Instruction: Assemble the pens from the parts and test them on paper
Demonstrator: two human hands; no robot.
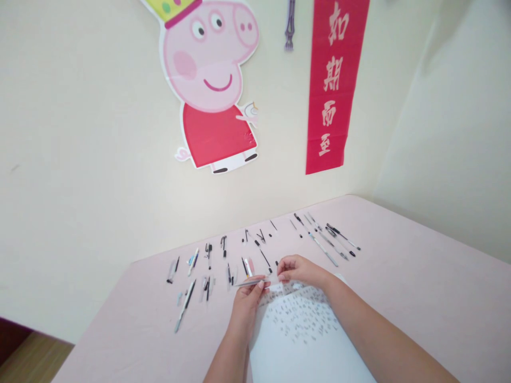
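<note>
The left hand (248, 304) pinches a slim grey pen piece (248, 283) above the tabletop (120, 319), long axis roughly along the back edge, tapered end toward the left edge. The right hand's (301, 269) fingertips bunch close by; I cannot tell whether they grip anything.

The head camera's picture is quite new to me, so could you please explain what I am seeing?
Certainly. There is no machine here: a person works with two bare hands, and this single picture comes from a camera worn on their head, looking forward and down. Pens and loose pen parts lie spread over a pale pink table. The left hand holds a slim greyish piece. The right hand is close by with its fingers bent; what they pinch, if anything, is unclear. On the wall behind are a cartoon pig cutout and a red banner.
</note>
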